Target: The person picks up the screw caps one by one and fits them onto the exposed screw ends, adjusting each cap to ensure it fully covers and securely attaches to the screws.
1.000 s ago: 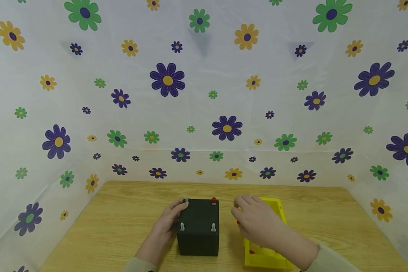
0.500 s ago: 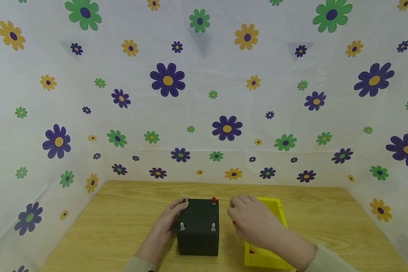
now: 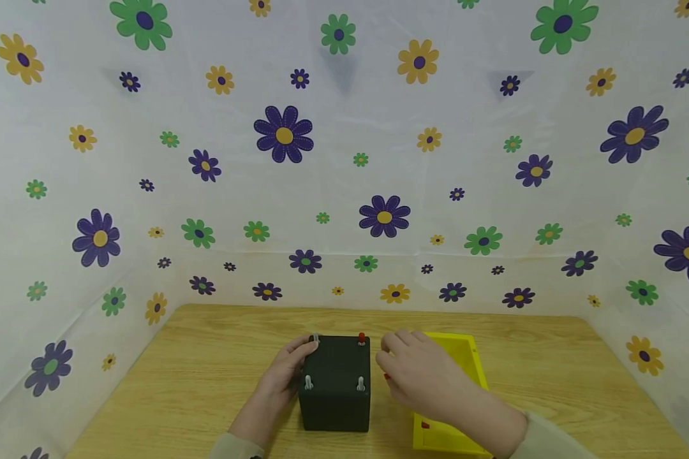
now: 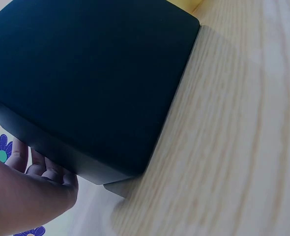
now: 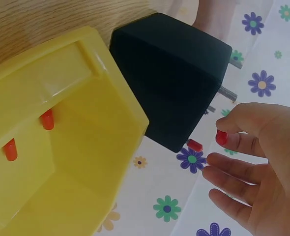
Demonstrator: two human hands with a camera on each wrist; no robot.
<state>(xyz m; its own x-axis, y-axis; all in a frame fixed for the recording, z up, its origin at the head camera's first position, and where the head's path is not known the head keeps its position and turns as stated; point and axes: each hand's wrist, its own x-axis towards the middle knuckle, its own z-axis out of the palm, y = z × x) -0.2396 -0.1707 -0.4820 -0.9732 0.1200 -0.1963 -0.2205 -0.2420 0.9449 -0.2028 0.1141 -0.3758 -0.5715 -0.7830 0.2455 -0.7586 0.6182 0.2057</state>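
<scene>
A black box [image 3: 335, 408] stands on the table with metal studs [image 3: 360, 384] rising from its top. Three studs are bare; the far right one wears a small red cap [image 3: 362, 337]. My left hand [image 3: 278, 377] grips the box's left side, its thumb on the top beside the far left stud. In the right wrist view, the thumb and forefinger of my right hand [image 5: 263, 157] pinch another red cap [image 5: 221, 137], the other fingers loosely extended. That hand hovers between the box and the yellow bin [image 3: 450, 441], to the right of the studs.
The yellow bin sits right of the box, partly hidden under my right forearm. Inside it lie loose red caps [image 5: 47, 119]. A wood-grain table [image 3: 207, 357] carries everything, and a flower-printed sheet [image 3: 333, 191] walls in the back and sides.
My right hand has moved left from over the yellow bin toward the black box, carrying the red cap. My left hand and the box have stayed in place.
</scene>
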